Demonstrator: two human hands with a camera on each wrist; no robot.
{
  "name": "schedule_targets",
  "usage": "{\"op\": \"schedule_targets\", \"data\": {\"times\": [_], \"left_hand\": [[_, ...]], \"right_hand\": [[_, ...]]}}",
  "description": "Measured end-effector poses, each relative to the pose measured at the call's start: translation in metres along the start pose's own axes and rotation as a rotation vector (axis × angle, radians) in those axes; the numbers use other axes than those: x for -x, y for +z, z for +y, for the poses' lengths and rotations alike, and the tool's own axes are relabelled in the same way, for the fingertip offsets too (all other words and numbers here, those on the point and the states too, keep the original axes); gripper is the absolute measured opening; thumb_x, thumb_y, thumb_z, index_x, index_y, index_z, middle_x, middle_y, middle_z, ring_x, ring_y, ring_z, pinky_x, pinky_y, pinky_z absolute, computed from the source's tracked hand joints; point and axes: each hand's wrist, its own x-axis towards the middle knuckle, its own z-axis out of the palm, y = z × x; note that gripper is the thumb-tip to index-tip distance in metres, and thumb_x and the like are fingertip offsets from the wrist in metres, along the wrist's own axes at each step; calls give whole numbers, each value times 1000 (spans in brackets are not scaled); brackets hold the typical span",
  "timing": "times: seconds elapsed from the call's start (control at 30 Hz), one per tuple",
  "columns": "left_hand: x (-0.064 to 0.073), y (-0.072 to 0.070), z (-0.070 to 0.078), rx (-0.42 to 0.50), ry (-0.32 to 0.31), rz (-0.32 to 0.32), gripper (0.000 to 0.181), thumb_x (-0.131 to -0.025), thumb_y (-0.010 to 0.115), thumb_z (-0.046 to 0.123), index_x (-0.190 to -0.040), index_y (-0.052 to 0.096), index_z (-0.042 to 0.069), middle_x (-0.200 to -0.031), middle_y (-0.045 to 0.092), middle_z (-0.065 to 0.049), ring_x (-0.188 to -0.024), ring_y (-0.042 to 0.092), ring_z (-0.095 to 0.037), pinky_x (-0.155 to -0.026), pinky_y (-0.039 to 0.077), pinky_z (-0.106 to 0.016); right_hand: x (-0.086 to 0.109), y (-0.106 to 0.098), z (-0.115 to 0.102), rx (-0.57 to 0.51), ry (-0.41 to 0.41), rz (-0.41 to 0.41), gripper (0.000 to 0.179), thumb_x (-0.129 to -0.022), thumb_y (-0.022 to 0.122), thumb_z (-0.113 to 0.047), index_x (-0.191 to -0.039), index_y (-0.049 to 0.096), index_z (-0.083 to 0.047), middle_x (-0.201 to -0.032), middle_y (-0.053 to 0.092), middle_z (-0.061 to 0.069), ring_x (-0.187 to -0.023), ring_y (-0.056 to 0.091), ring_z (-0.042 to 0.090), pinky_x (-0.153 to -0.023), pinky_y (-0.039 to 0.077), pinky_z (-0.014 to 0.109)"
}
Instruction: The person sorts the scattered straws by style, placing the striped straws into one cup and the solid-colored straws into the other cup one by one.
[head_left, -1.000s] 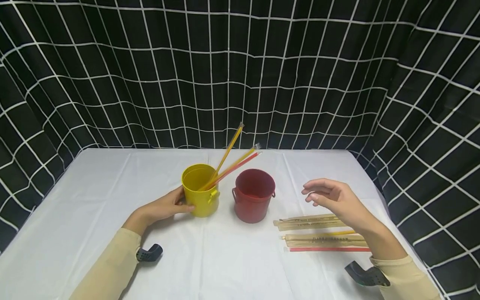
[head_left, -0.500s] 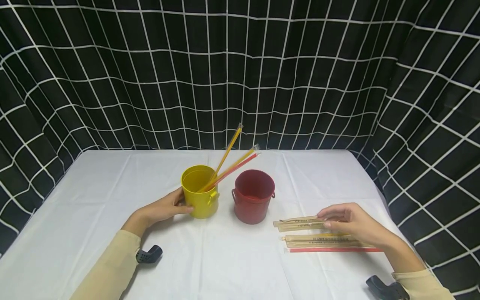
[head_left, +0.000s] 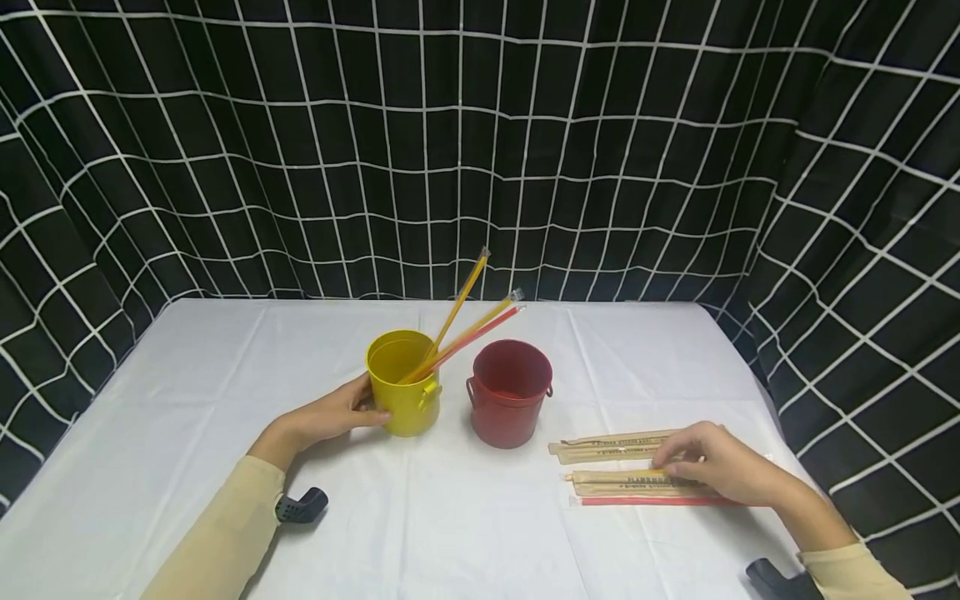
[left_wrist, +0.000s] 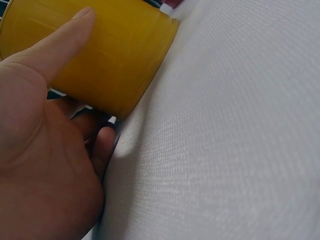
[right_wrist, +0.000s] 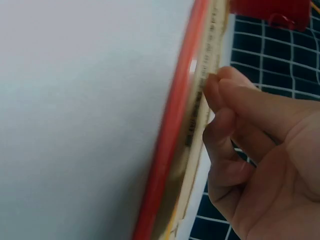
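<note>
My left hand grips the yellow bucket from its left side, thumb across the front wall and fingers behind; the left wrist view shows the thumb flat on it. Two yellow straws and a red straw, in clear wrappers, lean out of that bucket to the right. Over the straws on the right of the table, my right hand pinches a yellow straw with thumb and index fingertips. This straw lies beside paper-wrapped straws, which partly hide it.
A red bucket stands just right of the yellow one, its handle hanging down. More paper-wrapped straws lie behind my right fingers, and a red straw lies in front. Black gridded cloth surrounds the white table.
My right hand has come down from above the table onto the straws, and its thumb and index fingertips have closed together. The left hand and both buckets have stayed in place.
</note>
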Motion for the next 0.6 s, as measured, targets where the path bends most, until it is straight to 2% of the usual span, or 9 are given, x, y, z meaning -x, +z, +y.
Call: {"op": "schedule_targets", "data": {"times": [0.27, 0.43, 0.53, 0.6], "left_hand": [[-1, 1, 1, 8, 1, -7, 94, -95, 69, 34, -164, 8, 16, -171, 13, -13, -159, 10, -38, -128, 8, -60], [-1, 1, 4, 11, -2, 2, 95, -94, 70, 36, -164, 9, 17, -171, 12, -13, -159, 10, -38, -128, 8, -61], [-1, 0, 2, 10, 0, 6, 94, -94, 70, 35, -164, 9, 16, -171, 13, -14, -159, 10, -38, -128, 7, -61], [-1, 1, 0, 15, -2, 3, 94, -94, 70, 34, -164, 9, 17, -171, 13, -13, -159, 9, -37, -129, 7, -60]], "right_hand": [[-1, 10, -4, 87, 101, 67, 13, -80, 78, -8, -87, 75, -17, -100, 77, 3, -72, 54, 2, -62, 48, 19], [-3, 13, -3, 119, 78, 96, 17, -77, 80, -6, -92, 76, -11, -87, 72, -3, -65, 50, 1, -57, 46, 19], [-4, 13, -3, 161, 66, 100, 17, -76, 82, -9, -92, 76, -14, -87, 72, -6, -74, 56, 3, -66, 51, 24], [-4, 14, -3, 186, 64, 97, 15, -77, 81, -11, -90, 76, -17, -90, 74, -5, -84, 64, 10, -79, 56, 33]]}}
